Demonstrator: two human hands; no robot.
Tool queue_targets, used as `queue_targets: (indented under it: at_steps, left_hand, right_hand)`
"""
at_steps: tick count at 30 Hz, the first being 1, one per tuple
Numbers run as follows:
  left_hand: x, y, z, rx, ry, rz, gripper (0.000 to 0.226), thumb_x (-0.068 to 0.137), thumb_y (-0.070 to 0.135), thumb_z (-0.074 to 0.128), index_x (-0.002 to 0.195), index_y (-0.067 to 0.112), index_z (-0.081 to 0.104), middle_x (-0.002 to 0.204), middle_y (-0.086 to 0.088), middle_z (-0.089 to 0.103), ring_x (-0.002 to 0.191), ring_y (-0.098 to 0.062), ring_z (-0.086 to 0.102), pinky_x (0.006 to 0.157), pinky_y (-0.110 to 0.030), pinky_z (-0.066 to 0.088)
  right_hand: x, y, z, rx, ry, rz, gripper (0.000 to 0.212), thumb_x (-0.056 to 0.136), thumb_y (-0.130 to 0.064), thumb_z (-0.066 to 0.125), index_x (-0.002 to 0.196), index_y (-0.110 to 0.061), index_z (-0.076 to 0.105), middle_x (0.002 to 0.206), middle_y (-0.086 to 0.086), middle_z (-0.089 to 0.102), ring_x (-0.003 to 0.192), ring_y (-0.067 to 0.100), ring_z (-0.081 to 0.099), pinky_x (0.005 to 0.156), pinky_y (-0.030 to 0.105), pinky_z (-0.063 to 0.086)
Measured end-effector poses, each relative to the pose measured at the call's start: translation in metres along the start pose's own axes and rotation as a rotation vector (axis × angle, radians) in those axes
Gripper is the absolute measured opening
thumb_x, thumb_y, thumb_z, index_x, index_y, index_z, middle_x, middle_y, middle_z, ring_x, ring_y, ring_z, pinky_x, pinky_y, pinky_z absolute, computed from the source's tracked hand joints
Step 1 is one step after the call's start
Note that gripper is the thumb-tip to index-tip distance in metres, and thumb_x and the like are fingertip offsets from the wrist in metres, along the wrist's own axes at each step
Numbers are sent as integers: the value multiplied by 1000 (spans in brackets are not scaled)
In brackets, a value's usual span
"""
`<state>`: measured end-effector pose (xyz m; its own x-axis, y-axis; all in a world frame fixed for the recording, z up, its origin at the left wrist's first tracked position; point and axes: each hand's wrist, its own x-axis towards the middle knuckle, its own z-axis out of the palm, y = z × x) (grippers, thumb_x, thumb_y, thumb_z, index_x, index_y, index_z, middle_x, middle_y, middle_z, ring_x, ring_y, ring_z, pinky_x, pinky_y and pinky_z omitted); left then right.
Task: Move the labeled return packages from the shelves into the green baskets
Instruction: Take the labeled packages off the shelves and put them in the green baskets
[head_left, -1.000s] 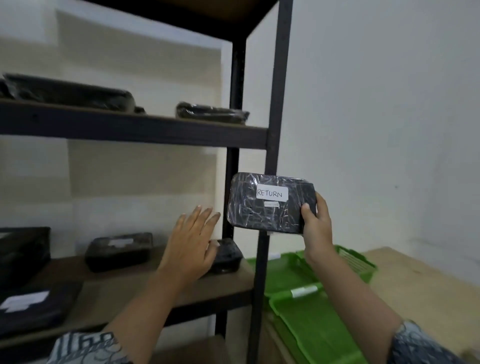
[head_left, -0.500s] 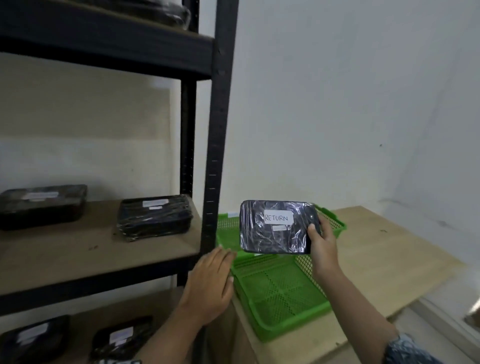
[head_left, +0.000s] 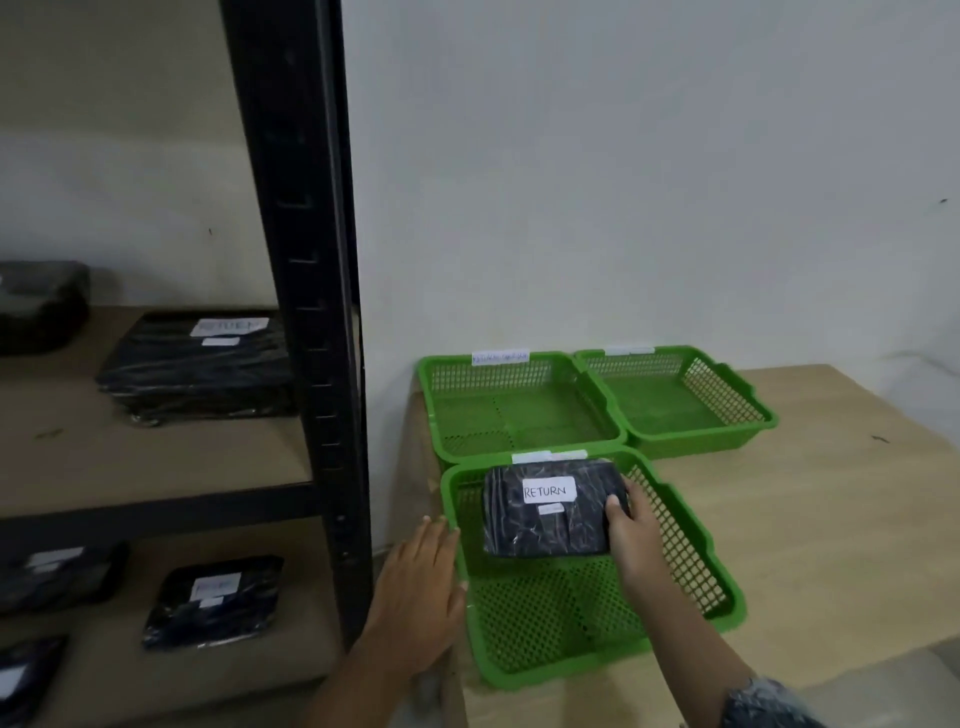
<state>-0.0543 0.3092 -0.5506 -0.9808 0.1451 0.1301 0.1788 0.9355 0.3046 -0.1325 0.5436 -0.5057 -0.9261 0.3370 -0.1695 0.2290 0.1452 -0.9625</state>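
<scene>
My right hand (head_left: 631, 535) grips the right end of a black wrapped package (head_left: 545, 525) with a white RETURN label, holding it inside the far half of the nearest green basket (head_left: 691, 561). My left hand (head_left: 421, 587) is flat with fingers apart, touching that basket's left rim and holding nothing. Two more green baskets (head_left: 519, 410) (head_left: 680, 400) sit behind it against the wall, with nothing in them. On the shelves to the left lie more black packages with white labels, one on the middle shelf (head_left: 202, 369) and one on the lower shelf (head_left: 213, 600).
The black metal shelf upright (head_left: 311, 312) stands between the shelves and the wooden table (head_left: 831, 519). A dark bundle (head_left: 41, 306) lies at the far left of the middle shelf, and other packages (head_left: 57, 577) sit at the lower left. A white wall is behind.
My view has swung down and to the right. My right hand has lowered the RETURN package from in front of the baskets into the nearest basket. My left hand moved to its left rim.
</scene>
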Motion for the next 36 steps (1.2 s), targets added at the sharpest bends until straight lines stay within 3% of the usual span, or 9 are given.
queue_targets:
  at_steps: [5,11,15,23,25,29,31,34,36]
  left_hand:
    - [2,-2,19,-76,-9,-47,69,84,44,27,144,11,31,150,-6,30,140,-24,23,111,-42,22]
    - [3,-2,18,-55,12,-37,66,85,43,37,143,13,34,150,-4,32,140,-21,23,109,-46,27]
    - [1,0,18,-8,9,-37,63,86,41,40,142,12,35,149,-4,34,139,-20,23,106,-46,26]
    - [1,4,15,61,-42,-58,61,84,39,40,137,6,44,143,-9,44,135,-23,34,101,-48,39]
    - [2,6,13,74,-58,-55,61,82,37,40,134,5,47,139,-10,48,131,-25,40,98,-47,42]
    - [5,12,7,137,-111,-102,62,78,38,37,127,3,55,130,-13,57,123,-28,50,88,-46,48]
    - [8,17,0,162,-135,-126,67,82,40,28,135,3,45,141,-14,46,131,-28,39,96,-49,41]
    - [5,23,-10,236,-213,-129,65,95,40,24,149,11,4,157,-7,3,143,-24,1,113,-46,15]
    - [-1,29,-21,256,-203,-99,65,97,38,27,149,12,-2,158,-6,-2,143,-23,-4,114,-45,10]
  right_hand:
    - [25,32,26,-99,-52,94,39,100,-8,40,139,-12,43,132,17,50,115,32,52,84,33,43]
    - [40,62,46,-319,-68,115,39,100,-21,42,138,-14,42,132,19,53,119,36,51,98,44,42]
    - [42,64,51,-657,-66,31,41,99,-34,42,135,-15,45,118,19,62,108,37,57,86,40,44]
    - [53,66,51,-621,-277,31,61,88,-47,57,133,-9,42,126,18,56,113,35,54,94,44,46]
    - [46,62,48,-675,-256,24,69,87,-49,57,138,-8,35,131,21,49,119,37,47,99,45,43]
    - [18,55,44,-976,-112,-200,75,89,-46,52,147,-8,20,139,22,38,129,35,34,106,43,31]
    - [3,52,45,-1013,-161,-291,72,90,-45,50,148,-11,21,144,19,33,135,34,28,111,42,27]
    - [-21,42,45,-997,-231,-390,66,92,-41,48,147,-14,25,150,14,29,142,32,18,115,43,20]
    - [-39,33,44,-990,-257,-468,63,93,-41,45,147,-15,25,152,13,28,143,30,16,116,42,19]
